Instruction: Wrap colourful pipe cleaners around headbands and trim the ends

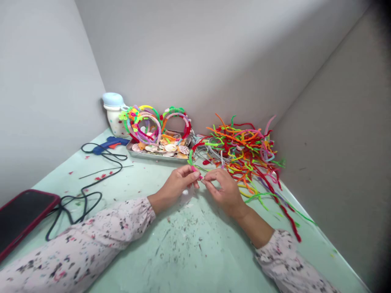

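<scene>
My left hand (179,181) is closed, thumb and fingers pinching a thin hoop (192,156) wrapped in fuzzy red, green and pink pipe cleaner. The hoop arches up and away from me behind the fingers. Close beside it, my right hand (224,189) has thumb and forefinger pinched at the end of the pink pipe cleaner (200,177). The fingertips partly cover that end. Behind my right hand spreads a tangled heap of coloured pipe cleaners (244,140), with bare grey hoops (215,154) at its near left side.
A metal tray (159,156) of seashells (171,148) stands at the back, with finished wrapped hoops (149,126) on it. Left of it are a lidded white cup (116,120) and a blue glue gun (110,143) with a black cord (87,188). A phone (26,217) lies at left.
</scene>
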{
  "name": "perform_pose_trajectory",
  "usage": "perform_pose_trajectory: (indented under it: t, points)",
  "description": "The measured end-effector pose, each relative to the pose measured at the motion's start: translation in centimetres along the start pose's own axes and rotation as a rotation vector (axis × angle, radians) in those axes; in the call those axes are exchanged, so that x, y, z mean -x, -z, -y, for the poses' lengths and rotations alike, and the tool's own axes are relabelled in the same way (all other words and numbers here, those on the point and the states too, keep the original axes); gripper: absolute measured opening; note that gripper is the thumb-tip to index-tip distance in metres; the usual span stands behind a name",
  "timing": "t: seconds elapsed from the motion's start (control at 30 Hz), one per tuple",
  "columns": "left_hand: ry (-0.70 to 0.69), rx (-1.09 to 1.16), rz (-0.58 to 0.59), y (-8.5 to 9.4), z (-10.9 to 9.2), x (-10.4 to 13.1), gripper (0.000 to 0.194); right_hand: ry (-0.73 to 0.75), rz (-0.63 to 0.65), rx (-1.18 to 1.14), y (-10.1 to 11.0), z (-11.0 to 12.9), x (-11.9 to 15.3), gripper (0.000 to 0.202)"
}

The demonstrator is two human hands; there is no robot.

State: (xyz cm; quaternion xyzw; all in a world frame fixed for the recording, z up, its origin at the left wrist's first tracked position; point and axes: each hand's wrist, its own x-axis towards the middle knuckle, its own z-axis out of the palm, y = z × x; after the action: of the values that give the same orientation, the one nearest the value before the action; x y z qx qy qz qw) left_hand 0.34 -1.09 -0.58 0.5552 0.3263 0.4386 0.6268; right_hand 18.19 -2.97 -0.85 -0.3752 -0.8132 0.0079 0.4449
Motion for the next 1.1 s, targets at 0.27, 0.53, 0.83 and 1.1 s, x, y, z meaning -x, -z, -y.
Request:
perform_pose_trajectory:
  t: [0.27,0.53,0.83,1.1]
  points:
    - [-0.1,-0.113,-0.035,0.1,0.0,-0.1,0.022,-0.022,0.083,0.122,2.4,0.5,-1.4,0.006]
    - [-0.047,-0.098,-0.03,0.3,0.5,-0.3,0.021,-0.428,0.54,0.453,7.5,-3.3,-1.6,0.012]
    - [-0.011,-0.078,-0.03,0.1,-0.1,-0.1,0.019,-0.578,0.808,0.591,7.6,-5.8,-0.2,0.032]
    - [-0.026,-0.056,-0.038,0.1,0.3,-0.2,0.021,-0.576,0.771,0.568,7.4,-5.8,-0.1,0.035]
